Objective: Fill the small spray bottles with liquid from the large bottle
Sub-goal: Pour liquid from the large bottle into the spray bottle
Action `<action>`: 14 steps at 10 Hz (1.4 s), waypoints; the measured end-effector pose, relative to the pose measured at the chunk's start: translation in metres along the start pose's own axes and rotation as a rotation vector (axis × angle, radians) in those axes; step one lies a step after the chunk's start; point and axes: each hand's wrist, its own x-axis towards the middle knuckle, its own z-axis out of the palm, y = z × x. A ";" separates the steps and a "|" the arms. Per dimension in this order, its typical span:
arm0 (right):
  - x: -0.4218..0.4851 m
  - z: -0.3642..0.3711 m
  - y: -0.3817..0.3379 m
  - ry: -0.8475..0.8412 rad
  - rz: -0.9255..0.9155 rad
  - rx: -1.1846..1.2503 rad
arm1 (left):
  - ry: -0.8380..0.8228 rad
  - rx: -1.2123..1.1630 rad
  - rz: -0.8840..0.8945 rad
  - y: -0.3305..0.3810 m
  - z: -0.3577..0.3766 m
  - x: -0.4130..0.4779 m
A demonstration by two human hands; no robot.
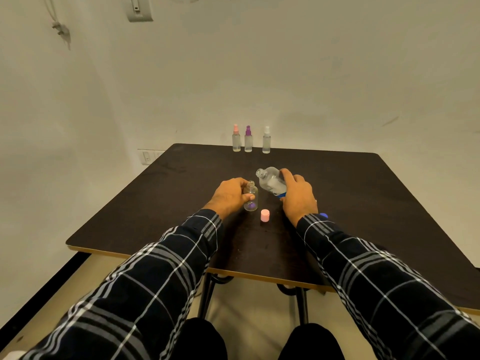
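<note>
The left hand (230, 196) curls its fingers round the small bottle (251, 196), which stands uncapped near the middle of the bench (363, 203) and looks empty. Far behind it, at the far edge, three capped spray bottles (248, 139) stand well apart from the work. The pink cap (265, 215) lies just near of the small bottle, where a moving wrist could knock it away. To the right, the large bottle (271, 181) is tilted with its open mouth toward the small neck, and the right hand (298, 197) grasps its lower body. No stream is visible. The large mouth looks wider than the small neck, so a hasty tip would likely spill liquid down the outside and onto the bench.
</note>
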 end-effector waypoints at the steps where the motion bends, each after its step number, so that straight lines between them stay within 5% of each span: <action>1: 0.000 0.001 0.000 -0.018 -0.012 -0.041 | 0.003 0.003 0.000 0.001 0.000 0.000; 14: 0.008 0.001 0.001 0.003 -0.083 -0.092 | -0.024 -0.003 -0.013 -0.002 0.000 0.003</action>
